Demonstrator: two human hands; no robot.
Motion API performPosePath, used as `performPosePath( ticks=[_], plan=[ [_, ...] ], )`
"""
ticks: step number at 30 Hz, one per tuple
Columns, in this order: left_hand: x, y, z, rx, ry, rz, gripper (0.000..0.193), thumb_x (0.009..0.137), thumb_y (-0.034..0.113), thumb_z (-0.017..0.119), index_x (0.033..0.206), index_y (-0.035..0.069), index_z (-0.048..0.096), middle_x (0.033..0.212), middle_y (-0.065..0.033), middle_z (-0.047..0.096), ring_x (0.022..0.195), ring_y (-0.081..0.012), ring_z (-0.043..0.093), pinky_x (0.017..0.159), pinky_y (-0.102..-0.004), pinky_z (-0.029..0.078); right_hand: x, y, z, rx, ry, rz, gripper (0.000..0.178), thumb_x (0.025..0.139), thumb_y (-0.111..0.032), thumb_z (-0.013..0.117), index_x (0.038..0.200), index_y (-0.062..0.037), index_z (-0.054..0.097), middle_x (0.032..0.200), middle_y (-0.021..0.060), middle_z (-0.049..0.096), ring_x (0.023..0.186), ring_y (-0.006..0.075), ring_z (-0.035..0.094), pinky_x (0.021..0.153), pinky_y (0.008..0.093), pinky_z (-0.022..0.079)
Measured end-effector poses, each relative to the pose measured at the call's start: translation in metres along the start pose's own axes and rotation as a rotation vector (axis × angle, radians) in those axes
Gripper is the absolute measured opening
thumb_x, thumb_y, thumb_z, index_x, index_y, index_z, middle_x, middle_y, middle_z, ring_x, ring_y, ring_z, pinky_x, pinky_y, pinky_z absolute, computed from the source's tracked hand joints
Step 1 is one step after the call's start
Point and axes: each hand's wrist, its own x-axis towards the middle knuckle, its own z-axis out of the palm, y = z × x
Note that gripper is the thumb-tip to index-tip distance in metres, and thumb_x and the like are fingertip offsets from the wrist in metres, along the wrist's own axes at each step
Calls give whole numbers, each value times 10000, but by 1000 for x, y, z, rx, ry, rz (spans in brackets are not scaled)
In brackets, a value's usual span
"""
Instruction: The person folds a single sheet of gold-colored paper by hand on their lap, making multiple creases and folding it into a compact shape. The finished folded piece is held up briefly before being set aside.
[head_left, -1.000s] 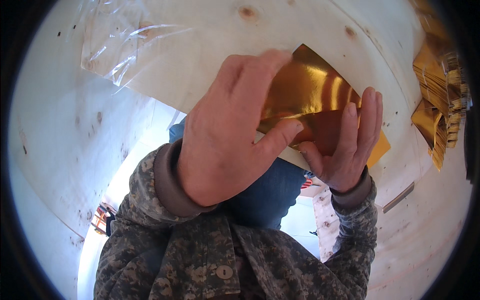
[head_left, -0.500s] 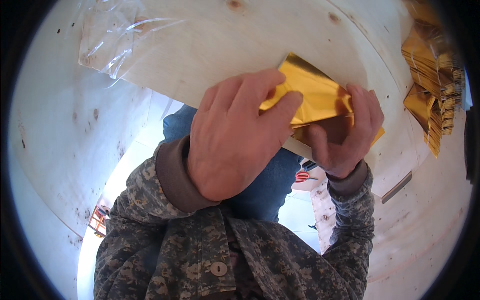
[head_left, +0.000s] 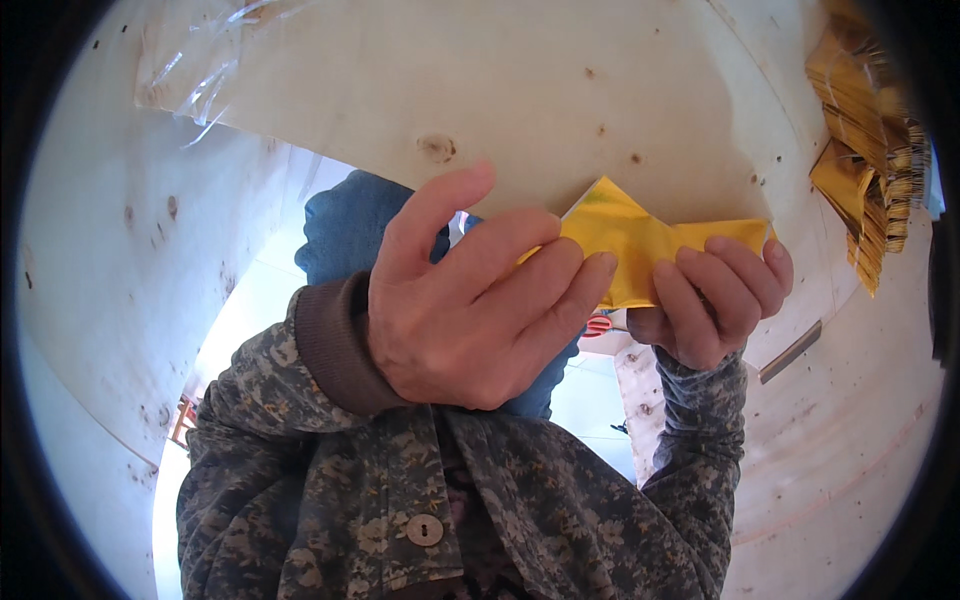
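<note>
The left hand (head_left: 470,300) curls its fingers over the left end of a shiny gold foil sheet folded into a pointed shape (head_left: 640,240), index finger lifted free above the others, while the right hand (head_left: 715,300) closes four fingers over the sheet's right end; both hands grip it, held up just in front of the edge of a pale plywood tabletop (head_left: 520,90). Much of the foil is hidden: the left fingers cover its left part, the right fingers its lower right edge, and both thumbs sit behind it, so how they press cannot be made out. Camouflage-patterned jacket sleeves (head_left: 330,470) with a brown knit cuff run down to the lower edge, with a patch of blue cloth (head_left: 350,225) behind the left hand (what it belongs to is unclear). A crumpled clear plastic film (head_left: 195,70) lies at the top left, and a stack of gold foil pieces (head_left: 865,160) is cut off at the right rim. Compared with half a second ago, the foil shows as a narrower, flatter band with one peak, and the hands sit slightly lower.
</note>
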Motion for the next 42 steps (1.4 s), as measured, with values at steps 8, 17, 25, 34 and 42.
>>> performPosePath(
  ticks=[8, 17, 25, 34, 42],
  plan=[
    [-7, 3, -1, -75, -32, 0, 314, 802, 259, 771, 1099, 156, 772, 1032, 38, 679, 954, -166, 611, 1027, -430, 421, -3, -7, -7, -52, -34, -14, 215, 924, -427, 688, 1018, -251, 607, 1027, -72, 571, 1026, 126, 539, 1075, 425, 316],
    [11, -21, -17, -795, -253, -556, 476, 907, 161, 700, 1326, -16, 562, 1078, -126, 690, 972, -187, 670, 853, -314, 540, -5, -4, 0, -88, 62, -98, 234, 891, -465, 715, 976, -268, 621, 977, -89, 568, 1001, 110, 536, 1064, 424, 326],
    [20, -8, -1, -1137, -353, -779, 606, 916, 9, 649, 1462, 15, 387, 1039, -76, 664, 895, -122, 662, 812, -265, 534, -3, 1, 2, -140, 127, -216, 225, 874, -442, 723, 954, -267, 606, 966, -107, 571, 978, 76, 541, 1036, 383, 350],
    [17, -5, 4, -1147, -279, -812, 711, 866, -49, 671, 1494, 43, 351, 994, -51, 645, 882, -116, 662, 818, -254, 539, -6, 0, 1, -126, 99, -167, 205, 897, -427, 707, 987, -266, 619, 1000, -110, 572, 1018, 79, 530, 1040, 380, 356],
    [26, -11, -4, -720, -151, -632, 631, 867, -6, 698, 1448, 74, 466, 898, -35, 686, 831, -115, 674, 796, -266, 545, 4, 10, 18, -281, 321, -213, 339, 936, -458, 636, 1084, -164, 554, 1097, 43, 529, 1054, 249, 531, 1049, 433, 438]
  ],
)
